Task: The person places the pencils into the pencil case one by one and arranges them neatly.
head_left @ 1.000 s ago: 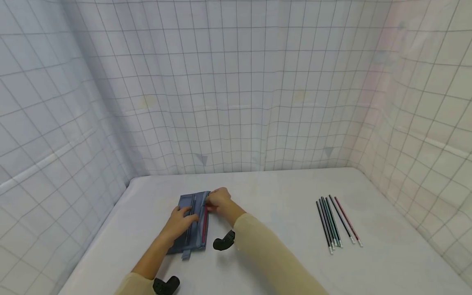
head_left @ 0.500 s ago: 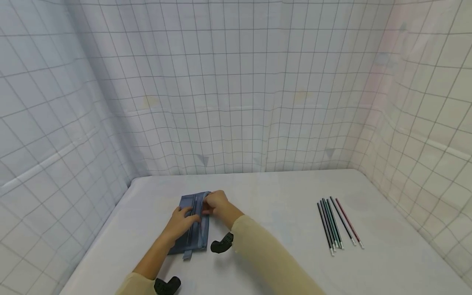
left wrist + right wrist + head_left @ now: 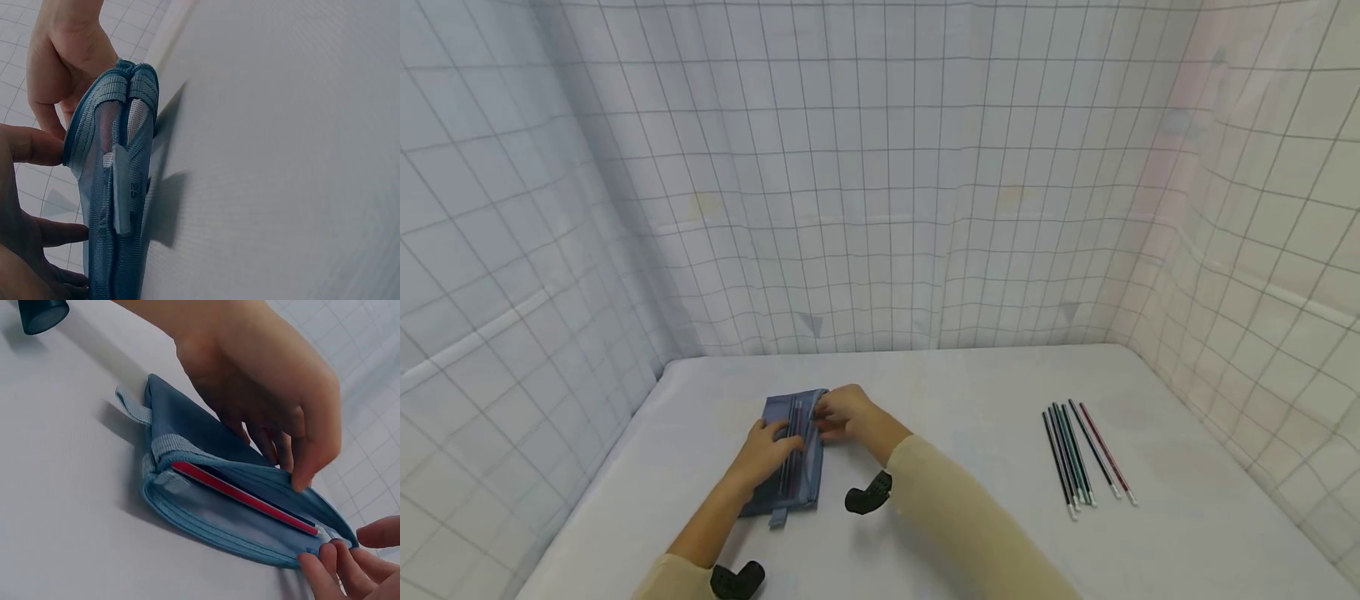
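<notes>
A blue zip pencil case (image 3: pixel 767 500) lies on the white table, its mesh window showing slim pencils inside. Its zip side gapes toward the right, and a red pencil (image 3: pixel 250 499) with a pale end lies within the opening. My left hand (image 3: pixel 762 454) rests on top with fingers spread, and its thumb (image 3: pixel 303 472) touches the upper rim of the opening. At the far end of the opening, my right hand (image 3: pixel 848 410) pinches the case's edge between thumb and fingers, the fingertips (image 3: pixel 306 562) close to the pencil's end.
Several dark green and black pencils (image 3: pixel 1067 454) and a red one (image 3: pixel 1108 454) lie in a loose row at the right of the table. Black curved devices (image 3: pixel 868 493) hang at both wrists. Grid-patterned white curtains (image 3: pixel 880 167) enclose the table at the back and sides.
The red pencil has gone from the case's right edge to inside the opening. My right hand moved slightly left, then back right. The left hand has stayed on the case.
</notes>
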`<state>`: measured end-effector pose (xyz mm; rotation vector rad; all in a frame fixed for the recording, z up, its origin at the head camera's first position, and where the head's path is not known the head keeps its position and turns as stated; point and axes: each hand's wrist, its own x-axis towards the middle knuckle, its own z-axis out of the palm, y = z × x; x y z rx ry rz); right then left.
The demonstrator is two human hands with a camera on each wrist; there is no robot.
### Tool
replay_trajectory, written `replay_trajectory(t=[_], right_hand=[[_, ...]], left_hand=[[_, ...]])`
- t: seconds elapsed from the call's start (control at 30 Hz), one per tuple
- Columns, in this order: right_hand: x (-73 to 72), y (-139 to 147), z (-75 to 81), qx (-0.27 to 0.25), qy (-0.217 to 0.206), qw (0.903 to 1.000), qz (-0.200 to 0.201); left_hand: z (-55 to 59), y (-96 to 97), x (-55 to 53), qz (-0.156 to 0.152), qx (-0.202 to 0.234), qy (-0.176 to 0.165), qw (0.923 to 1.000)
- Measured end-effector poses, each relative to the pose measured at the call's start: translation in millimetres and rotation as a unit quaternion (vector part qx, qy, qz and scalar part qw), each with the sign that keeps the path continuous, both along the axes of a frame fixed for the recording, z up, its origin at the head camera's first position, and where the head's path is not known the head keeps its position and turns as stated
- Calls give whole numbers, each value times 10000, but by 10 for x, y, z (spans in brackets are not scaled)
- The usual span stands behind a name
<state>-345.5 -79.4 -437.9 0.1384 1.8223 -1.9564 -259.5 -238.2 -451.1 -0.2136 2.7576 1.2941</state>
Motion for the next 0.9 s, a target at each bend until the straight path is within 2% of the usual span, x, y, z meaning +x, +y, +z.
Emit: replay_trajectory(t=[0.37,0.6,0.9], right_hand=[[-26,265,152,315,329,9977,498],[-58,414,273,489,598,9949,650],[-48,600,294,855,768,9898,844]], left_hand=[[9,-2,-27,2,-71,52,10000],[6,-9,-40,13,-48,136,9999],[-25,-5,5,-48,-86,131,9999]])
